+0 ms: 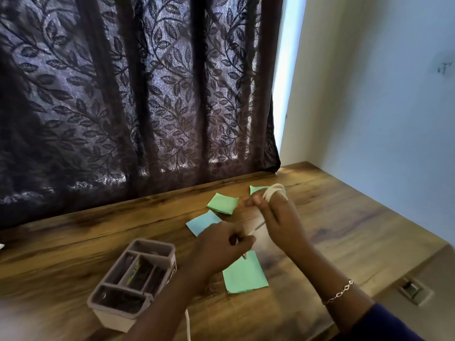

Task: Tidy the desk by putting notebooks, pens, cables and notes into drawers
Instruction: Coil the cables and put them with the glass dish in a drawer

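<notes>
Right grip [278,222] curled through white cable [275,190] loops, left grip [221,242] pinching its strand

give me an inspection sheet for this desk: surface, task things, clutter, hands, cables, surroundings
surface: wooden desk, grain visible.
job's things: three green notes and one blue note lie loose; one green is partly behind the right hand.
clutter: grey divided organiser, contents too dark to tell.
hands: left hand pinches the white cable; right hand has it looped round its fingers.
cables: one strand runs between the hands, a tail drops below the left arm.
surroundings: dark leaf-patterned curtain, pale wall, recessed handle.
</notes>
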Demonstrator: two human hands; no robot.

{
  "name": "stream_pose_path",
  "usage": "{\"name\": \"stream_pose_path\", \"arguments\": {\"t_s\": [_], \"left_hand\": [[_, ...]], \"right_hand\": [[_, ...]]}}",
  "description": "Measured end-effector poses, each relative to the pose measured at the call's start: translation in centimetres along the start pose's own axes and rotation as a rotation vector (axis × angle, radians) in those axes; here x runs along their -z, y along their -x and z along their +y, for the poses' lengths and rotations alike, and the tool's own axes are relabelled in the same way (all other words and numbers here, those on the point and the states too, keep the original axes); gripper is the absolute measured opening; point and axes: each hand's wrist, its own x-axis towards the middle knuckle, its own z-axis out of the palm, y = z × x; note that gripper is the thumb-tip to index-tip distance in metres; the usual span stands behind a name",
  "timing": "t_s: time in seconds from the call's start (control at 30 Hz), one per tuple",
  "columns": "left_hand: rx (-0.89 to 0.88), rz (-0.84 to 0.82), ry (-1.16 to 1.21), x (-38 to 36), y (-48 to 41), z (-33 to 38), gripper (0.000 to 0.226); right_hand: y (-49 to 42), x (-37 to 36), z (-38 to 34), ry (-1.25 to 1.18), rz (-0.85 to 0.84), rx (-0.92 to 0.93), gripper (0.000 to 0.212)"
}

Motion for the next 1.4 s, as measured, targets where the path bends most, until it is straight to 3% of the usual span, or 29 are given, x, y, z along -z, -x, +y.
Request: {"name": "stream_pose_path", "arguments": {"t_s": [0.07,0.13,0.2,0.3,0.37,0.4,0.5,0.6,0.73,0.87,0.93,1.0,1.07,1.1,1.2,1.27,1.33,1.4], "left_hand": [[-0.013,-0.013,-0.024,1.1,0.1,0.0,0.028],[-0.021,-0.048,-0.022,2.3,0.3,-0.2,0.026],[-0.020,-0.089,-0.058,3.2,0.3,-0.5,0.026],[-0.084,-0.099,-0.251,4.0,0.0,-0.2,0.020],[-0.197,-0.035,-0.324,4.2,-0.4,0.0,0.016],[-0.244,0.004,-0.326,4.2,-0.6,0.1,0.015],[-0.290,0.079,-0.196,3.8,-1.1,-0.6,0.009],[-0.306,0.097,0.129,2.6,-1.4,-1.1,0.010],[-0.237,0.116,0.472,0.3,-0.7,-0.1,0.022],[-0.110,0.142,0.492,-2.5,0.4,-0.8,0.022],[-0.116,0.117,0.326,-3.1,1.3,-1.1,0.022],[-0.173,0.096,0.162,-3.1,2.2,-0.5,0.024],[-0.263,0.092,0.003,-2.6,2.6,0.4,0.039],[-0.286,0.086,-0.093,-2.3,2.6,0.8,0.044],[-0.330,0.144,-0.233,-1.1,2.4,1.4,0.030],[-0.416,0.168,-0.246,0.2,2.2,1.6,0.029],[-0.522,0.142,-0.347,1.6,1.7,1.7,0.028],[-0.605,0.170,-0.347,2.3,0.9,1.2,0.026]], "right_hand": [[0.3,0.3,0.9,0.417,-0.179,0.093,0.058],[0.3,1.3,1.0,0.553,-0.279,0.114,0.050],[0.3,2.4,1.0,0.554,-0.376,0.151,0.041],[0.5,2.8,1.1,0.569,-0.418,0.360,0.030],[0.7,2.5,0.9,0.516,-0.610,0.248,0.041],[0.8,2.7,0.6,0.448,-0.741,0.106,0.043],[1.2,3.2,0.1,-0.057,-0.982,-0.386,0.044],[2.1,3.1,-0.2,-0.849,-1.003,-0.624,0.039],[2.7,1.8,-0.7,-1.692,-0.875,-0.526,0.034],[1.8,1.4,-0.7,-1.928,-0.435,-0.309,0.044],[0.9,1.9,-0.6,-1.857,-0.170,-0.288,0.031],[0.8,2.4,-0.2,-1.584,0.074,-0.355,0.015],[1.2,2.5,0.0,-1.249,0.106,-0.376,0.019],[1.5,2.4,0.3,-1.042,0.086,-0.357,0.024],[2.3,1.9,1.0,-0.316,-0.052,-0.167,0.031],[3.1,1.3,1.8,0.057,-0.201,-0.114,0.050],[3.6,1.3,2.2,0.101,-0.308,-0.169,0.055],[3.9,1.8,1.6,-0.227,-0.480,-0.307,0.045]]}}
